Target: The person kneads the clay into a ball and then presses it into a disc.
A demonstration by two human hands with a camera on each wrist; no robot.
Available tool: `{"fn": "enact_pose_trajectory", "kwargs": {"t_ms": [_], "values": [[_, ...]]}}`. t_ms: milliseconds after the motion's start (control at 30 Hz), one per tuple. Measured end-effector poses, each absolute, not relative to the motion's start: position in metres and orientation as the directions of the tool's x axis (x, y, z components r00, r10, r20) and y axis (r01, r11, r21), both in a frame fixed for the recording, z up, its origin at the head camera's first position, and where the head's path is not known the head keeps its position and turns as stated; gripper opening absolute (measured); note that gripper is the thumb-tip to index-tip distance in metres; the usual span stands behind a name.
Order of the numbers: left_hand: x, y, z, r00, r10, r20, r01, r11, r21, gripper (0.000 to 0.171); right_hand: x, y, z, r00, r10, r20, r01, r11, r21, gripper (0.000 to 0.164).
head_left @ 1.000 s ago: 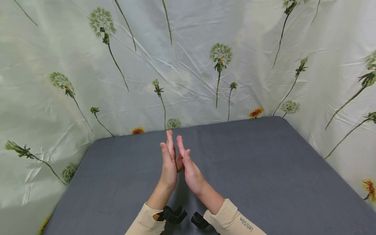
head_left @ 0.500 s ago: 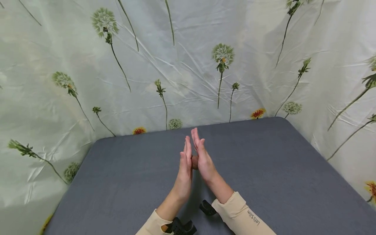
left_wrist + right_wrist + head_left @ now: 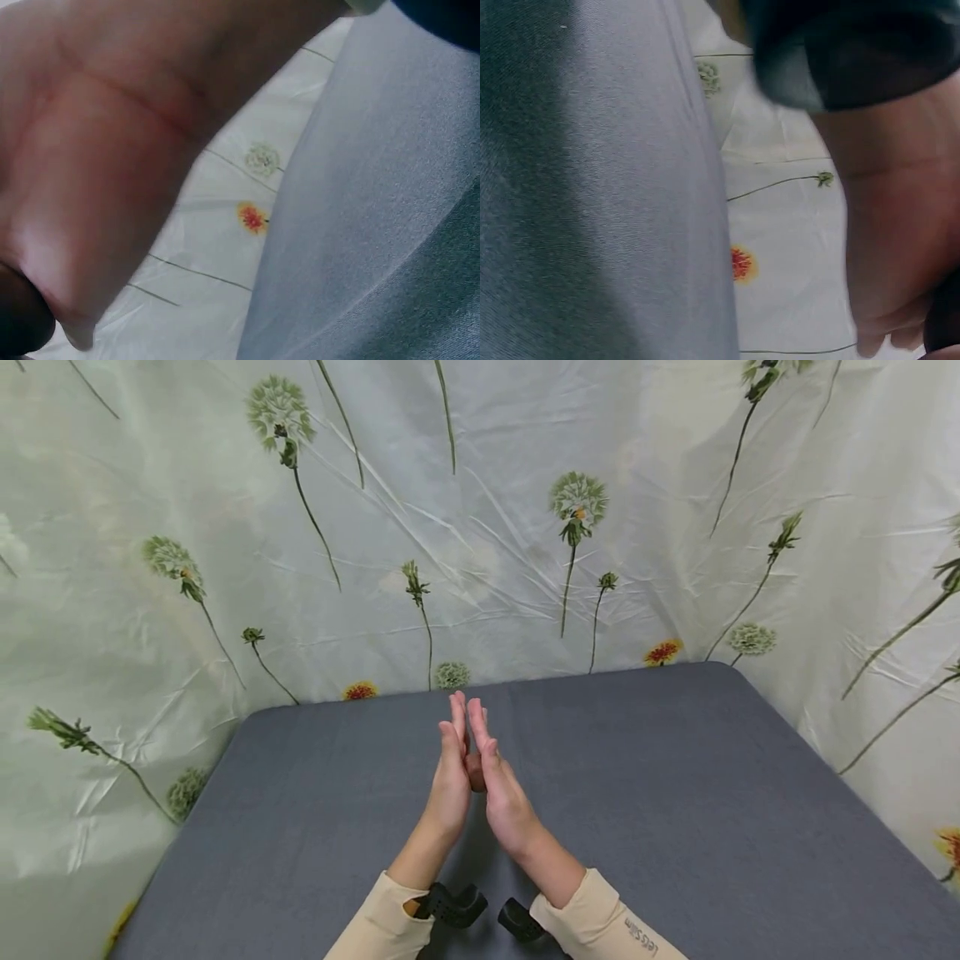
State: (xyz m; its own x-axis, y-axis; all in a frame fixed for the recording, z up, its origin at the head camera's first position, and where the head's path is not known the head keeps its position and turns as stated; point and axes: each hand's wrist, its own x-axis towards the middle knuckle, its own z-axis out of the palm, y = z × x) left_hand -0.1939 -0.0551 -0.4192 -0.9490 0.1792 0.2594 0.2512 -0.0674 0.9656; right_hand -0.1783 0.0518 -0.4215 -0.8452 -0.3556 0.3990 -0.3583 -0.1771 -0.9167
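A small reddish-brown lump (image 3: 476, 773) sits between the two palms in the head view. My left hand (image 3: 450, 785) touches it from the left, fingers straight and pointing away from me. From the right side, my right hand (image 3: 506, 802) presses against it, its fingers straight too. The fingertips of both hands come close together above the lump. Part of the lump is hidden behind the palms, and its exact kind cannot be told. Dark and cut off, the lump (image 3: 22, 315) also appears at the lower left corner of the left wrist view, beside a palm.
A grey cloth-covered table (image 3: 637, 793) lies beneath the hands. Behind it and along its sides hangs a pale curtain (image 3: 480, 527) printed with dandelions and orange flowers. Black wrist cameras (image 3: 456, 906) sit below the hands, at the cream sleeves (image 3: 592, 910).
Both hands shifted right together, then came back left, and slid forward and back against each other. The brown lump stayed between the palms and shows more now than a second ago.
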Motion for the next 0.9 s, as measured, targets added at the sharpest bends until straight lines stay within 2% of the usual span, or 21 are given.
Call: {"fn": "enact_pose_trajectory", "kwargs": {"t_ms": [267,467,700,900], "values": [[-0.185,-0.043,-0.420,-0.943,0.229,0.240,0.224,-0.097,0.970,0.087,-0.179,0.065,-0.413,-0.846,-0.336,0.415,-0.387,-0.149,-0.910,0.070],[-0.169,-0.031,-0.415,-0.914,0.294,0.279,0.261,-0.100,0.960,0.090,-0.192,0.077,-0.412,-0.855,-0.307,0.418,-0.387,-0.161,-0.908,0.080],[-0.170,-0.041,-0.402,-0.924,0.173,0.341,0.334,-0.068,0.940,0.093,-0.187,0.062,-0.420,-0.853,-0.376,0.361,-0.318,-0.172,-0.932,0.080],[-0.177,-0.054,-0.400,-0.951,0.122,0.283,0.278,-0.059,0.959,0.093,-0.174,0.052,-0.414,-0.842,-0.369,0.392,-0.337,-0.206,-0.919,0.077]]}}
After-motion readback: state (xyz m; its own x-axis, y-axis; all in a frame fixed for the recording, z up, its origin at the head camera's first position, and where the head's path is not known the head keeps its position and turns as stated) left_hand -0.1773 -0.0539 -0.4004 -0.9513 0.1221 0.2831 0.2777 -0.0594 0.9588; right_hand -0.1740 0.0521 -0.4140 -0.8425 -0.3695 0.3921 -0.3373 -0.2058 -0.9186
